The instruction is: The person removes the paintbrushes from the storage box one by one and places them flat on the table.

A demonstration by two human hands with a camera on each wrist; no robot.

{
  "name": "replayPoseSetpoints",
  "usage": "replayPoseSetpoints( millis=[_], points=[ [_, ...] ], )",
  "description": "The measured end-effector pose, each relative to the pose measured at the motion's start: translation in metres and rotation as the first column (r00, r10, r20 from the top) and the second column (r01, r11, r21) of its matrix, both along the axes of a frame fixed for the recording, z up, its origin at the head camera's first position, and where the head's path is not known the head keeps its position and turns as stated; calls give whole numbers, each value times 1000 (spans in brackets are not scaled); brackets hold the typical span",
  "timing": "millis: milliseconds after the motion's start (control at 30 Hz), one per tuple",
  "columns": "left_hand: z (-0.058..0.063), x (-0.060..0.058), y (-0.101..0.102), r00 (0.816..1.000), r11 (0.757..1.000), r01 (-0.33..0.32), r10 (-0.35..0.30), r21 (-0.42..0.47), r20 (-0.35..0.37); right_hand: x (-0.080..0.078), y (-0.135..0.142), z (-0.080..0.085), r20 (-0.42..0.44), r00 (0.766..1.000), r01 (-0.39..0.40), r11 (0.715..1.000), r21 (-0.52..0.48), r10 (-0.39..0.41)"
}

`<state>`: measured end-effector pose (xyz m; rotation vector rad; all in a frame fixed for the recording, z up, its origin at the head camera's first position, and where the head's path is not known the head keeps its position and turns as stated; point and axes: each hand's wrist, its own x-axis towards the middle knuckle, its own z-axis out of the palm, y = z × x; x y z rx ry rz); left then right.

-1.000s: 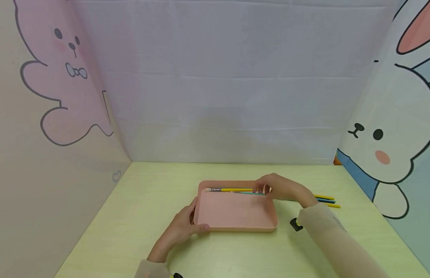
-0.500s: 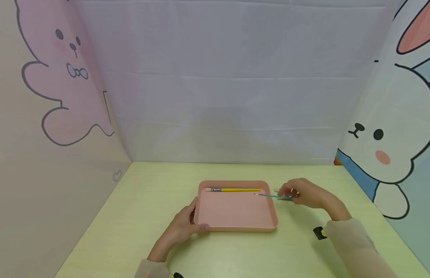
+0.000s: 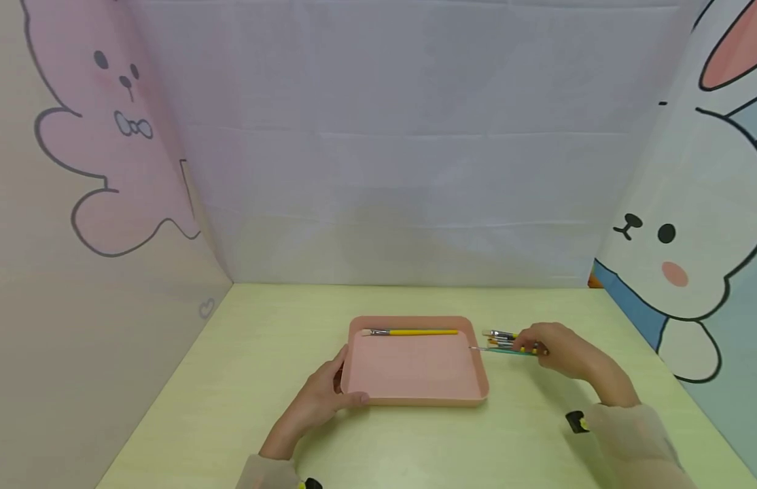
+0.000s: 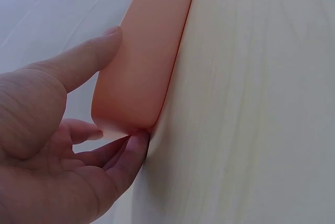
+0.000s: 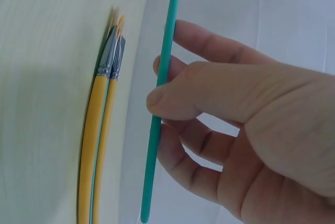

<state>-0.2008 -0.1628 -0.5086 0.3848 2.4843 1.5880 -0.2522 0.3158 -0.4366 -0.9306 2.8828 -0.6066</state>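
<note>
My left hand [image 3: 320, 394] holds the near left corner of a pink tray [image 3: 415, 372]. In the left wrist view, the thumb lies against one outer wall of the tray and the fingers bend around the corner near its bottom edge. Inside the tray, along the far side, lies a yellow-handled paintbrush [image 3: 424, 333]. My right hand [image 3: 558, 348] pinches a thin teal paintbrush [image 5: 162, 67] between thumb and fingers, just right of the tray. Its tip points left, over or near the tray's right rim; the right wrist view cuts off its bristles.
Several paintbrushes [image 5: 91, 135] with yellow and teal handles lie side by side on the pale table [image 3: 244, 380], under and beside my right hand. A white backdrop [image 3: 403, 149] stands behind, with printed panels [image 3: 696, 305] at the left and right.
My right hand has moved right, carrying the teal paintbrush from inside the tray to beside its right rim. The left hand and the tray stay in place.
</note>
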Motion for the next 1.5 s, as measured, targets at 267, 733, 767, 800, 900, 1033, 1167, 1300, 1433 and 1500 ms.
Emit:
replayPoseSetpoints(
  millis=[267, 733, 767, 800, 900, 1033, 1167, 1300, 1433, 1500],
  points=[
    [-2, -2, -2, 1000, 1000, 6, -6, -19, 7, 3, 16, -6, -31, 999, 41, 999, 21, -40],
    [-1, 0, 0, 1000, 1000, 3, -3, 7, 5, -3, 34, -15, -41, 997, 62, 998, 17, -61],
    [-1, 0, 0, 1000, 1000, 4, -4, 6, 2, -3, 34, -16, -43, 997, 62, 998, 16, -61],
    [-1, 0, 0, 1000, 1000, 4, -4, 3, 2, -4, 35, -18, -44, 997, 61, 998, 16, -60],
    [-1, 0, 0, 1000, 1000, 4, -4, 3, -3, -4, 37, -22, -43, 997, 65, 998, 14, -65],
    [-1, -1, 0, 1000, 1000, 6, -6, -3, -11, -5, 39, -25, -54, 996, 70, 997, 14, -70],
    [0, -1, 0, 1000, 1000, -2, 2, -2, -2, -6, 40, -28, -82, 995, 62, 998, 17, -60],
    [0, 0, 0, 1000, 1000, 0, 0, 3, 1, -7, 40, -31, -90, 995, 54, 998, 22, -52],
    [0, -1, 0, 1000, 1000, 7, -7, 13, 1, -8, 41, -34, -76, 995, 66, 998, 25, -64],
    [0, -1, 0, 1000, 1000, 9, -9, 15, 4, -9, 42, -35, -75, 995, 70, 997, 22, -68]
  ],
)
